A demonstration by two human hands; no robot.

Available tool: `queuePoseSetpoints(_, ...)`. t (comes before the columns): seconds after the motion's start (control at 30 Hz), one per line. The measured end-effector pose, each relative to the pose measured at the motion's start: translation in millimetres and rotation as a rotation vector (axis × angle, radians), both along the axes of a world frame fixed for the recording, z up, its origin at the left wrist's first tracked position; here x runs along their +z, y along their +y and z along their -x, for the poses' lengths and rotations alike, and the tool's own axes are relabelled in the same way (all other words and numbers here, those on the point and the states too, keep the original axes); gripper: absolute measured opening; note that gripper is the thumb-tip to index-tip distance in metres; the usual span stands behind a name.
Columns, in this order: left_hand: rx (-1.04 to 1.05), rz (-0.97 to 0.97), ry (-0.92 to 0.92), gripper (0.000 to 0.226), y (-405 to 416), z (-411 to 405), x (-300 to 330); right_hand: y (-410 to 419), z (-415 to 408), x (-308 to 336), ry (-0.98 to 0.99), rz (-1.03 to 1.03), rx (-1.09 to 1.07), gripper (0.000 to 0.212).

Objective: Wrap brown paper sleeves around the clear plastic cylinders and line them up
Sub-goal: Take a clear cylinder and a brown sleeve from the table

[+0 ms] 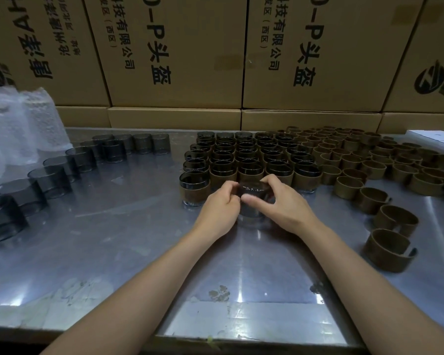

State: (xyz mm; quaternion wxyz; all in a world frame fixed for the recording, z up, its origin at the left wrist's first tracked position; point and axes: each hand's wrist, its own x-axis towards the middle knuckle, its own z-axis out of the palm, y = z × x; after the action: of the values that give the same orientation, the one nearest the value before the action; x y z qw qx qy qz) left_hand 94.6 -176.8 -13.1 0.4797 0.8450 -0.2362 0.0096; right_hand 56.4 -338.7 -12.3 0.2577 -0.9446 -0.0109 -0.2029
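Both hands hold one smoky clear cylinder (254, 192) at the table's middle. My left hand (219, 204) grips its left side and my right hand (280, 201) curls round its right side and rim. Whether a brown sleeve is on it is hidden by the fingers. Directly behind stands a block of several sleeved cylinders (249, 160) in rows; one more sleeved cylinder (194, 188) stands at the block's front left. Bare cylinders (51, 179) form a curved line on the left. Loose brown paper sleeves (387, 252) lie in a pile and a trail on the right.
The metal table (139, 252) has a front edge close to me. Stacked cardboard boxes (180, 52) wall off the back. Bubble-wrap bags (18, 129) stand at the far left. A white flat object (436, 137) lies at the far right.
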Motion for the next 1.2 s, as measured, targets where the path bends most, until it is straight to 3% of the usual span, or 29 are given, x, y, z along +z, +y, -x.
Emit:
queuePoseSetpoints(0.13, -0.049, -0.049, -0.043, 0.026, -2.0, 0.9, -4.6, -1.7, 4.7, 11.0, -0.291, -0.180, -0.101, 0.064)
queuePoseSetpoints(0.27, -0.059, -0.039, -0.059, 0.032, -3.3, 1.1, -4.9, -15.5, 4.4, 17.5, -0.508, -0.349, -0.355, 0.043)
queuePoseSetpoints(0.4, -0.103, -0.026, -0.081, 0.043, -2.6, 3.6, -4.3, -37.8, 3.4, 11.0, -0.457, -0.329, -0.576, 0.018)
queuePoseSetpoints(0.6, -0.128, -0.045, -0.111, 0.043, -2.7, 4.7, -3.1, -51.0, 7.1, 7.0, -0.125, -0.342, -0.806, 0.038)
queuePoseSetpoints(0.77, -0.126, -0.059, -0.111, 0.039, -2.6, 4.1, -3.6, -54.7, 8.4, 5.9, 0.034, -0.161, -0.860, 0.052)
queuePoseSetpoints(0.93, -0.124, -0.075, -0.126, 0.036, -2.5, 3.9, -3.9, -55.5, 10.4, 7.9, 0.166, -0.027, -0.888, 0.041)
queuePoseSetpoints(1.07, -0.131, -0.092, -0.141, 0.033, -2.6, 3.6, -3.7, -53.1, 13.8, 11.7, 0.166, -0.009, -0.859, 0.028)
queuePoseSetpoints(1.2, -0.126, -0.098, -0.164, 0.031, -2.7, 3.0, -4.0, -48.8, 17.5, 18.5, -0.121, -0.022, -0.841, 0.031)
